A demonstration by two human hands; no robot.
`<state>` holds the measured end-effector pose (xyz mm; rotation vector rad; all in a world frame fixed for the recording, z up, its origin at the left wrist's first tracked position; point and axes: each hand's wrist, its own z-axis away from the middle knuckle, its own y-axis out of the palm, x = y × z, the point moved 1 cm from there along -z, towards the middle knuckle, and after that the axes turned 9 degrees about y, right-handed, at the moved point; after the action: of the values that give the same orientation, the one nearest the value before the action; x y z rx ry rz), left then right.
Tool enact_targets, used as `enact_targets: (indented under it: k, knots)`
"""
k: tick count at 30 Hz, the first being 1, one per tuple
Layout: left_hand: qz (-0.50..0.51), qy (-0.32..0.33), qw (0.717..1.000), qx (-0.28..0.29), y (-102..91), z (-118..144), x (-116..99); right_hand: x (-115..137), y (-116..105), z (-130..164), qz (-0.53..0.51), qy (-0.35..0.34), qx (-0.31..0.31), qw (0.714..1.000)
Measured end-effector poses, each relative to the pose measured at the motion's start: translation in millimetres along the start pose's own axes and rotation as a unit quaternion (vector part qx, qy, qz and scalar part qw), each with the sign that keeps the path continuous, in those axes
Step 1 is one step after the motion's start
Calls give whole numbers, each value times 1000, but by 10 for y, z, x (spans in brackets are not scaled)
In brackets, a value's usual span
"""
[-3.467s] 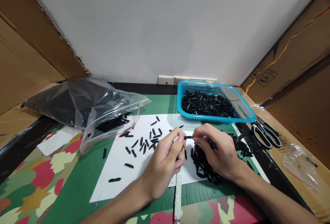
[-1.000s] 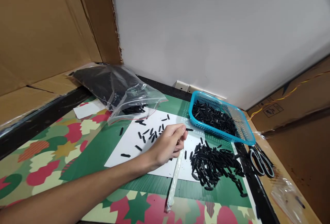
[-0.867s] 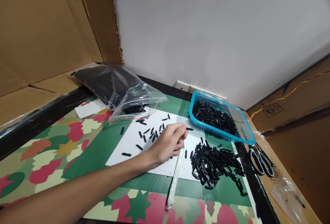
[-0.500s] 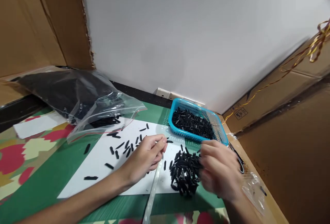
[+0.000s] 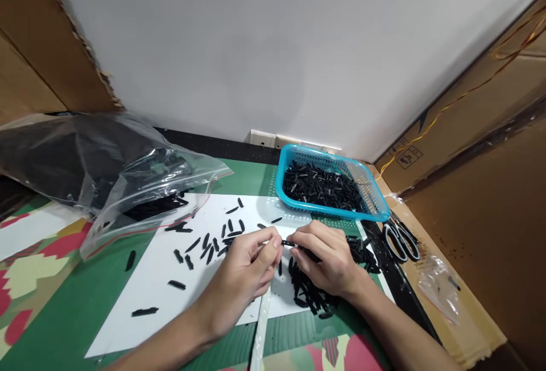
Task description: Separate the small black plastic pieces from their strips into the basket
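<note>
A small black strip [image 5: 288, 243] spans the gap between my two hands. My left hand [image 5: 249, 266] is closed, its thumb and forefinger pinching at the strip's left end. My right hand [image 5: 326, 257] pinches the right end from above a pile of black pieces [image 5: 311, 291], which it partly covers. A long whitish strip [image 5: 261, 328] runs from beneath my left hand towards me; whether my fingers grip it is hidden. Scattered black pieces [image 5: 209, 240] lie left of my hands on a white sheet [image 5: 140, 285].
A blue basket [image 5: 279, 180] of black pieces stands behind my right hand. Scissors [image 5: 401, 240] and a small clear bag [image 5: 439, 288] lie to the right. A large zip bag [image 5: 128, 160] with black contents rests at left. Cardboard [image 5: 482, 211] and a wall [image 5: 205, 46] border the table.
My right hand has come left from the right side of the pile to meet my left hand. A black strip now shows between their fingertips. The view has shifted slightly right.
</note>
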<state>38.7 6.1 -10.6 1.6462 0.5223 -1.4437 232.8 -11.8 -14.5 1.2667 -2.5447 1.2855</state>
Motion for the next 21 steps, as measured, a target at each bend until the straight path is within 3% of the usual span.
enact_targets:
  k: [4,10,17,21]
  knots:
    - [5,-8,1000,5,-7,-14,11,-6,10,3,-16,-4,-16,1000]
    - [-4,-26,1000,9,-37,-40,-5,-32,-34,22,62,-47,-59,995]
    - [1,2,1000,-15,-54,-49,-67,-226,-321,-38,107,53,-101,988]
    - [-3,9,1000,-21,-61,-55,-87,-253,-331,-46,95,63,-107,988]
